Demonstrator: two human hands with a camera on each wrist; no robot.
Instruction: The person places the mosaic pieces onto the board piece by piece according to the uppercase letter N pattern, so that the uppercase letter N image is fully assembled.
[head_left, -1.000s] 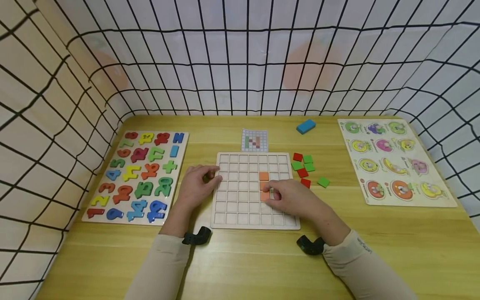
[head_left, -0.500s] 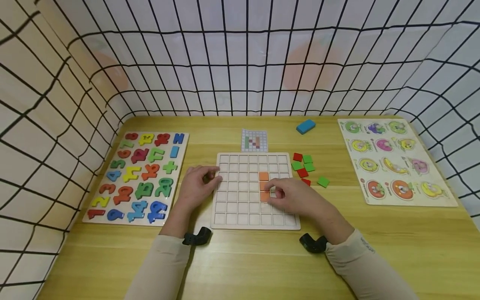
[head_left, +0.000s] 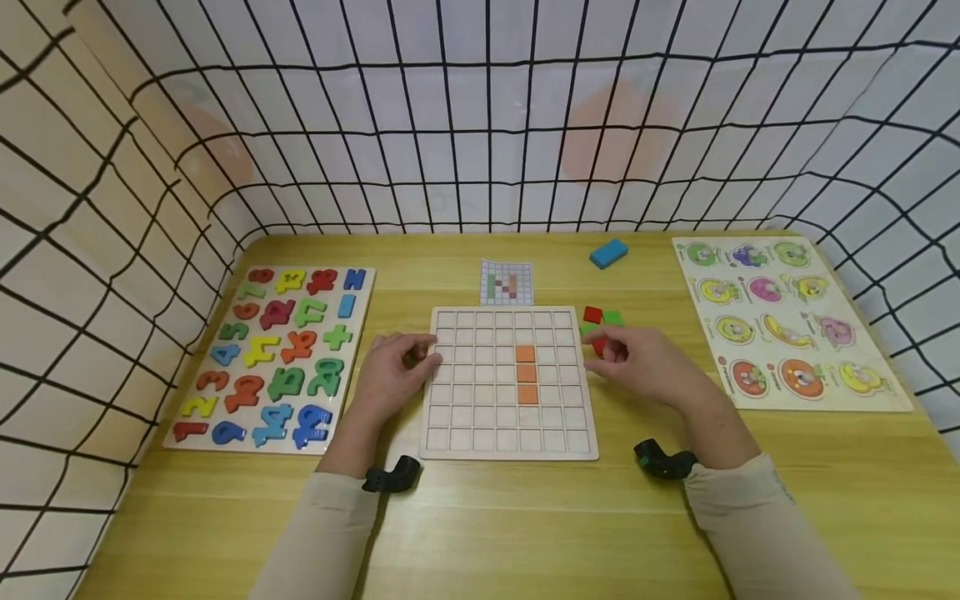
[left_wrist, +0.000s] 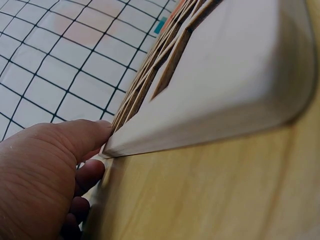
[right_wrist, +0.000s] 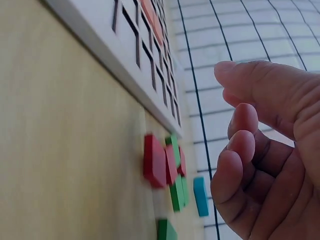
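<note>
A wooden grid board (head_left: 510, 455) lies flat mid-table, with a short column of orange tiles (head_left: 527, 374) in its cells. My left hand (head_left: 393, 371) rests at the board's left edge. In the left wrist view its thumb touches the board's corner (left_wrist: 165, 140), the other fingers hanging loosely below. Off the board's right side hovers my right hand (head_left: 652, 367), fingers loosely bent and nothing between them. It partly covers the loose red tiles (head_left: 592, 314) and green tiles (head_left: 612, 317). From the right wrist, a red tile (right_wrist: 155, 162) lies nearest, apart from the fingers.
A small pattern card (head_left: 506, 283) lies behind the board. A blue block (head_left: 608, 253) is at the back right. The number puzzle (head_left: 345, 392) stands left, the fruit picture board (head_left: 832, 400) right. Black wire mesh (head_left: 487, 133) borders the table's back and sides.
My right hand has left the orange tiles and moved right and slightly back, over the loose tiles. All the orange tiles now show fully. My left hand stays in place.
</note>
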